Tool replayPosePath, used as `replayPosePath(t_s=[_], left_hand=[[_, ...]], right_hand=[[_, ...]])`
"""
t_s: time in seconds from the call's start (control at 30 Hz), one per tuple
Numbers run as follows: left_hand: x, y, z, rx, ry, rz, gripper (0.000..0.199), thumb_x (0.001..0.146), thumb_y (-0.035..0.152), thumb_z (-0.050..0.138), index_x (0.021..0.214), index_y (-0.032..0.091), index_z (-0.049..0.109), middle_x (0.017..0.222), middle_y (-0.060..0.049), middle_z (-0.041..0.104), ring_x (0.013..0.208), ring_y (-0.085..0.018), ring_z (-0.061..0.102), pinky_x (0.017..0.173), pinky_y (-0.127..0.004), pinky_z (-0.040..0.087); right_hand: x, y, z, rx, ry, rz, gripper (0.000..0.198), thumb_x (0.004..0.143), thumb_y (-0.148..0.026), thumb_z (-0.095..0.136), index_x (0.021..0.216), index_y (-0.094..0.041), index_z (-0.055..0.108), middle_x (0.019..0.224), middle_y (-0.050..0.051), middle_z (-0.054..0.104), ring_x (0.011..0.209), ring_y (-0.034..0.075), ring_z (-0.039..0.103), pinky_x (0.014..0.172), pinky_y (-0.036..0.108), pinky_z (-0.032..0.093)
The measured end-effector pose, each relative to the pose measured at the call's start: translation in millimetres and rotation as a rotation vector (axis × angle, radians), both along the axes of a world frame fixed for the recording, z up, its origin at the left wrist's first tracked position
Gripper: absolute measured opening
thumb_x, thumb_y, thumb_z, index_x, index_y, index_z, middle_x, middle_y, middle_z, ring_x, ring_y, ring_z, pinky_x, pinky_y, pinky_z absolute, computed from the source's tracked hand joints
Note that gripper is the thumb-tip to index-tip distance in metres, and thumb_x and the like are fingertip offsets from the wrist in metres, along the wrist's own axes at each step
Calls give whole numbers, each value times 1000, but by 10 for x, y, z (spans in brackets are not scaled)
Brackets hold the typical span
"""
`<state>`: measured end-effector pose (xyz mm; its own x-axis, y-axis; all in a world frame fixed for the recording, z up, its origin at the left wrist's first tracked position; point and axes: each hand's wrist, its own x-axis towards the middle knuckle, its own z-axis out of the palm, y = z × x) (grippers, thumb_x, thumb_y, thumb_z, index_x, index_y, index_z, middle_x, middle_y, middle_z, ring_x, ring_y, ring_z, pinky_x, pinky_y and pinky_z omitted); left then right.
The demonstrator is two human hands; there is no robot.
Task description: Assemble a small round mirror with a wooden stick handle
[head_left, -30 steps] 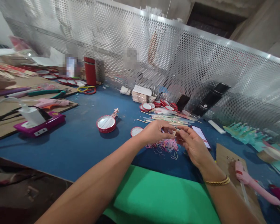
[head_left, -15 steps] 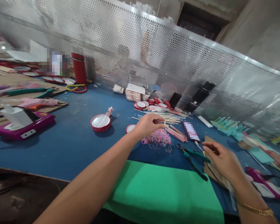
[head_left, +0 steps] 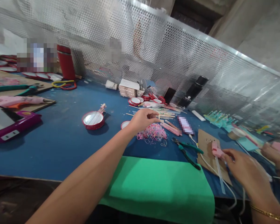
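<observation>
My left hand (head_left: pixel 143 121) is closed in a pinch on a small pale stick (head_left: pixel 159 117), above the far edge of a heap of pink and purple rubber bands (head_left: pixel 152 132). At the right, my right hand (head_left: pixel 246 169) has its fingers on the handle of a pink glue gun (head_left: pixel 216 150); the palm side is hidden. A clear glue stick (head_left: pixel 220 175) juts from the gun's back over a piece of cardboard (head_left: pixel 204 140). Green-handled pliers (head_left: pixel 188 152) lie between the hands. Left of my left arm rests a round red-rimmed piece (head_left: pixel 93 119) with a small stick neck.
A green cloth (head_left: pixel 158 186) covers the table's front edge. Pink sticks (head_left: pixel 171 128), a phone (head_left: pixel 185 125) and a black bottle (head_left: pixel 193 91) stand or lie beyond. A purple power strip (head_left: pixel 16 127) is at left. Another person's hand (head_left: pixel 274 154) works at far right.
My right hand has moved right and down and taken hold of the glue gun, which now shows on the cardboard. My left hand keeps its pinch over the rubber bands. The view has shifted right.
</observation>
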<state>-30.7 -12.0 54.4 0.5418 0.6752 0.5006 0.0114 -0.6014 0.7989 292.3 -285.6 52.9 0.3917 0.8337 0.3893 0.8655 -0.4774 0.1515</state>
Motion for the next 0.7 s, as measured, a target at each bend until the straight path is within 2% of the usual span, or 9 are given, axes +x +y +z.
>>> replayPosePath(t_s=[0.17,0.33,0.47,0.57,0.7], left_hand=[[-8,10,0,-14,5,6,37,68,38,70,95,14,70,72,-3,64,63,-10,51,62,-25,42],[-20,22,-11,-12,8,29,37,68,38,70,95,14,70,73,-3,64,63,-10,52,62,-25,42],[-26,22,-14,-9,12,36,37,69,38,69,96,14,70,73,-3,64,63,-10,52,62,-25,42],[-27,27,-9,2,10,47,37,69,39,69,96,14,70,73,-3,64,63,-10,52,62,-25,41],[-25,19,13,11,9,35,36,69,39,69,95,14,70,73,-3,64,62,-10,52,62,-24,41]], right_hand=[[-10,31,8,-71,-34,-1,34,86,-40,38,93,-20,65,90,9,70,76,27,63,70,38,44],[-178,177,59,-54,-50,-11,35,87,-41,38,98,-21,65,90,9,70,79,28,64,70,38,45],[-223,241,96,-71,-108,15,36,88,-36,35,100,-19,65,95,12,69,84,28,64,77,40,46],[-29,186,62,-143,-118,-80,39,88,-32,33,101,-16,65,94,16,68,88,31,64,78,43,45],[408,18,-88,-211,-20,-235,38,86,-32,36,101,-18,68,92,20,68,79,34,65,69,45,46]])
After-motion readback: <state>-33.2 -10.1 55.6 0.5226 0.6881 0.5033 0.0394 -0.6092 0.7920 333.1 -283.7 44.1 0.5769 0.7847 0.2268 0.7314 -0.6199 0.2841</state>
